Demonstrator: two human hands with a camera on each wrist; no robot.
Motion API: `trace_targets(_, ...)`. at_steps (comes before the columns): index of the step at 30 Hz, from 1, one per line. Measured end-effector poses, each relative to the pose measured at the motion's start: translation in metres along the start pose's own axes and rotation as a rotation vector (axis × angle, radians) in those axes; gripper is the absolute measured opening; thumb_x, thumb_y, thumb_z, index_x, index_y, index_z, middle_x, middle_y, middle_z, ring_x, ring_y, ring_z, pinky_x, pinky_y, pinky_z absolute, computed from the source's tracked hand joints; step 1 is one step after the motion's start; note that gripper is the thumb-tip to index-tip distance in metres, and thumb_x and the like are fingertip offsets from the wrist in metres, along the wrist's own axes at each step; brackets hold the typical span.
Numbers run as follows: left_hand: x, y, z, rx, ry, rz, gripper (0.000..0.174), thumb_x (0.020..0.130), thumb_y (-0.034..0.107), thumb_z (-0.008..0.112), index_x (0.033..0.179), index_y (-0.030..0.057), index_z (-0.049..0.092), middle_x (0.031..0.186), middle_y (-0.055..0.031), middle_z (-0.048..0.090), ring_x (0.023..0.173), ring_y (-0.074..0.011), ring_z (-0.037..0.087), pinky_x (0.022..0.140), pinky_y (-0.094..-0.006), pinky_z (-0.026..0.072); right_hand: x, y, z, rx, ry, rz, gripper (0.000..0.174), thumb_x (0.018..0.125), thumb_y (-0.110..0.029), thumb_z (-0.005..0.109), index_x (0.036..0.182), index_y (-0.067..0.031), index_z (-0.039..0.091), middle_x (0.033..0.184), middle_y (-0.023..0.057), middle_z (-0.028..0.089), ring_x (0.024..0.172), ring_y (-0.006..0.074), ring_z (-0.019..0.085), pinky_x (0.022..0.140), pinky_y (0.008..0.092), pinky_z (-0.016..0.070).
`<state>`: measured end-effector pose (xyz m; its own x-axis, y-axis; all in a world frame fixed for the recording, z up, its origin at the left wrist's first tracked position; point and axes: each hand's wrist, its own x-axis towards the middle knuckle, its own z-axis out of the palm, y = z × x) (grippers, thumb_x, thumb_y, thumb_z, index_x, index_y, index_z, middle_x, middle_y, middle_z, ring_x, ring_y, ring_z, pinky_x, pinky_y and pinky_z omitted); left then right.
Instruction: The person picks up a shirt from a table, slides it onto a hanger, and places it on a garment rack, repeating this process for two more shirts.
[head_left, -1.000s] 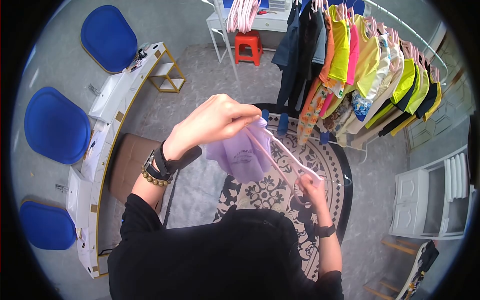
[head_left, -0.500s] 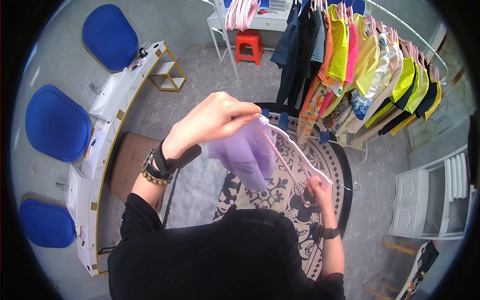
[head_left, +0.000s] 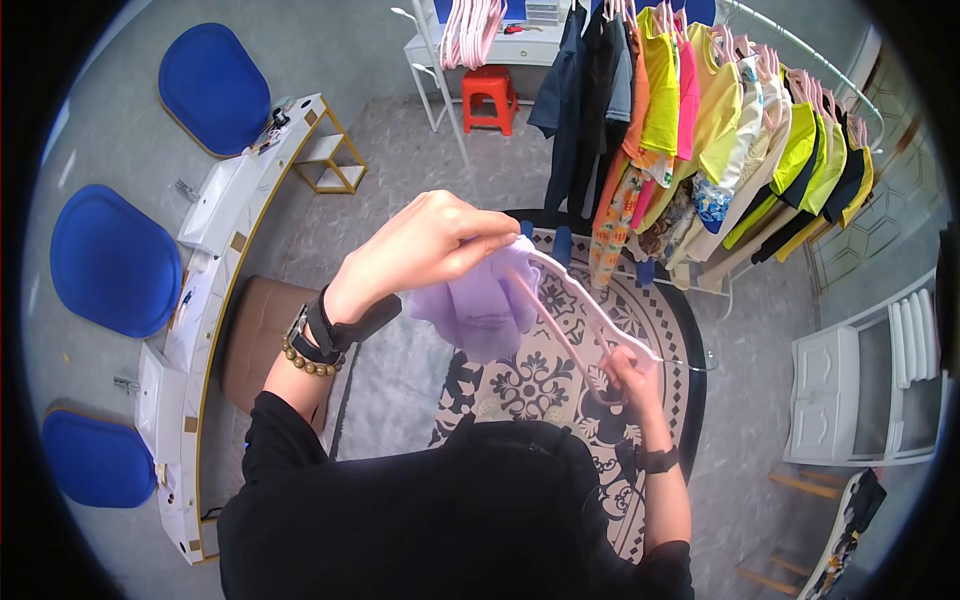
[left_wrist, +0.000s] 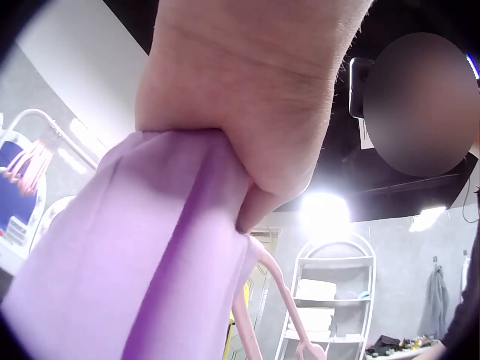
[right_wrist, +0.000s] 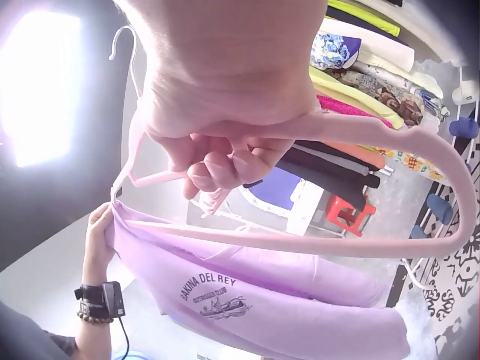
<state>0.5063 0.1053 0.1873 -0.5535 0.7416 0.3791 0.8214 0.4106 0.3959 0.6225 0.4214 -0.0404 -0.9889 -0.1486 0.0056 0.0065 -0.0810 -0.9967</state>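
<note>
My left hand (head_left: pixel 440 238) pinches a lavender printed T-shirt (head_left: pixel 487 318) at one end of a pink hanger (head_left: pixel 578 297). From there the shirt hangs in soft folds below the fingers. My right hand (head_left: pixel 632 376) grips the hanger near its metal hook, lower and further right. In the right wrist view, dark lettering and a boat picture show on the shirt (right_wrist: pixel 300 315), while the free end of the hanger (right_wrist: pixel 450 187) curves out beyond the cloth. Purple fabric (left_wrist: pixel 142 247) fills much of the left wrist view, bunched under the left hand (left_wrist: pixel 240 105).
A clothes rack (head_left: pixel 800 55) full of garments stands ahead to the right; spare pink hangers (head_left: pixel 472 32) hang at its left. A red stool (head_left: pixel 489 100) is behind them. Left is a long counter (head_left: pixel 225 250) with basins, and a brown ottoman (head_left: pixel 265 340). White shelves (head_left: pixel 825 400) stand right.
Compared with a second ago, my right hand and the hanger's hook end sit slightly further right. The shirt swung lower, then rose back. Both hands keep their hold.
</note>
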Motion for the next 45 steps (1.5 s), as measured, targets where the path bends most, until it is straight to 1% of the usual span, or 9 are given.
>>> trace_targets(6,-0.005,-0.001,0.001,0.022,-0.021,0.009,0.015,0.088,0.005,0.066,0.100,-0.0015,0.070,0.080,-0.0191,0.069,0.070,-0.0350,0.068,0.060,-0.0368,0.0514,0.011,0.000,0.006,-0.133,0.018,0.101,0.037,0.099,-0.031,0.062,0.079,-0.0007,0.069,0.056,-0.0036,0.050,0.050,0.0050,0.042,0.047,0.0230,0.0287)
trace_targets(11,-0.005,0.004,-0.005,0.007,-0.039,-0.028,0.014,0.087,0.004,0.066,0.099,-0.0018,0.071,0.081,-0.0183,0.070,0.071,-0.0339,0.069,0.061,-0.0360,0.0521,0.010,-0.010,0.010,-0.067,-0.018,0.023,0.038,0.095,-0.034,0.067,0.079,0.0010,0.072,0.053,-0.0026,0.050,0.046,0.0056,0.042,0.044,0.0243,0.0294)
trace_targets(17,-0.007,0.005,-0.009,0.000,-0.091,-0.053,0.013,0.088,0.005,0.067,0.098,-0.0024,0.071,0.083,-0.0185,0.071,0.073,-0.0326,0.070,0.063,-0.0354,0.0529,0.011,-0.003,0.001,-0.059,-0.020,0.014,0.031,0.099,-0.024,0.062,0.084,0.0018,0.073,0.058,-0.0010,0.054,0.049,0.0054,0.046,0.045,0.0222,0.0331)
trace_targets(25,-0.013,0.003,-0.007,-0.011,-0.050,0.028,0.012,0.089,0.006,0.068,0.099,-0.0003,0.071,0.072,-0.0123,0.059,0.062,-0.0295,0.059,0.055,-0.0395,0.0435,0.000,-0.023,-0.003,-0.147,-0.021,0.016,0.026,0.098,-0.018,0.061,0.087,0.0016,0.074,0.057,-0.0023,0.053,0.050,0.0057,0.046,0.046,0.0234,0.0346)
trace_targets(32,-0.018,0.000,-0.004,-0.032,-0.051,0.034,0.013,0.089,0.007,0.069,0.100,-0.0005,0.071,0.074,-0.0125,0.059,0.062,-0.0291,0.058,0.055,-0.0390,0.0427,0.005,-0.039,-0.006,-0.206,-0.008,0.067,0.024,0.097,-0.015,0.061,0.084,0.0015,0.073,0.055,-0.0025,0.051,0.050,0.0055,0.046,0.046,0.0244,0.0341)
trace_targets(35,-0.019,0.001,-0.006,0.000,-0.058,0.017,0.013,0.089,0.007,0.069,0.099,-0.0008,0.071,0.075,-0.0124,0.059,0.063,-0.0297,0.058,0.056,-0.0392,0.0431,0.006,-0.042,-0.007,-0.264,-0.054,0.004,0.024,0.097,-0.014,0.060,0.083,0.0013,0.073,0.055,-0.0020,0.052,0.050,0.0058,0.046,0.046,0.0247,0.0341)
trace_targets(37,-0.022,0.000,-0.008,0.038,-0.061,-0.044,0.014,0.089,0.009,0.067,0.101,0.0018,0.071,0.083,-0.0127,0.066,0.075,-0.0341,0.065,0.066,-0.0403,0.0512,0.006,-0.039,-0.011,-0.249,-0.055,0.024,0.024,0.096,-0.015,0.061,0.083,0.0011,0.073,0.055,-0.0018,0.053,0.050,0.0060,0.045,0.047,0.0253,0.0344)
trace_targets(40,-0.026,-0.006,-0.008,0.018,-0.008,-0.026,0.012,0.089,0.007,0.066,0.099,0.0008,0.070,0.085,-0.0137,0.066,0.075,-0.0346,0.065,0.066,-0.0404,0.0514,0.004,-0.042,-0.013,-0.298,0.035,0.127,0.024,0.096,-0.016,0.062,0.083,0.0008,0.072,0.056,-0.0017,0.053,0.051,0.0061,0.045,0.048,0.0254,0.0348)
trace_targets(45,-0.031,-0.020,-0.002,0.059,0.097,-0.007,0.009,0.090,0.000,0.063,0.097,-0.0030,0.066,0.083,-0.0153,0.064,0.074,-0.0340,0.062,0.067,-0.0395,0.0481,-0.012,-0.029,-0.034,-0.341,0.030,0.089,0.025,0.096,-0.017,0.063,0.082,0.0014,0.072,0.056,-0.0005,0.053,0.050,0.0065,0.045,0.047,0.0248,0.0340)
